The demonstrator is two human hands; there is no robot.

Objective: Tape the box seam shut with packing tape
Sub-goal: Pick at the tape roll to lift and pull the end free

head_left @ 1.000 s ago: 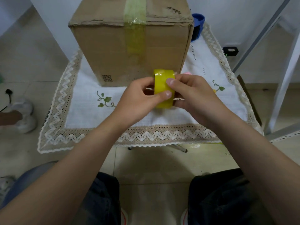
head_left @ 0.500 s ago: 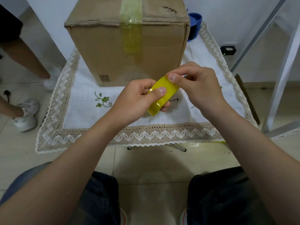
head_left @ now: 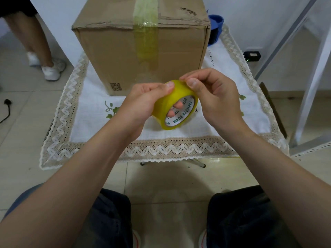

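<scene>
In the head view, the left hand (head_left: 143, 102) holds the yellow tape roll (head_left: 165, 104) above the tablecloth (head_left: 179, 147), in front of the cardboard box (head_left: 116, 51). Its fingers go through the core and the thumb lies on the outer side. The right hand (head_left: 215, 97) pinches the top edge of the roll with thumb and forefinger. A tape strip (head_left: 146, 33) already runs over the box seam and down the front. A blue container (head_left: 215, 24) stands behind the box, partly hidden by it. At left stand another person's legs (head_left: 35, 42), and a black cable (head_left: 7, 108) lies on the floor.
</scene>
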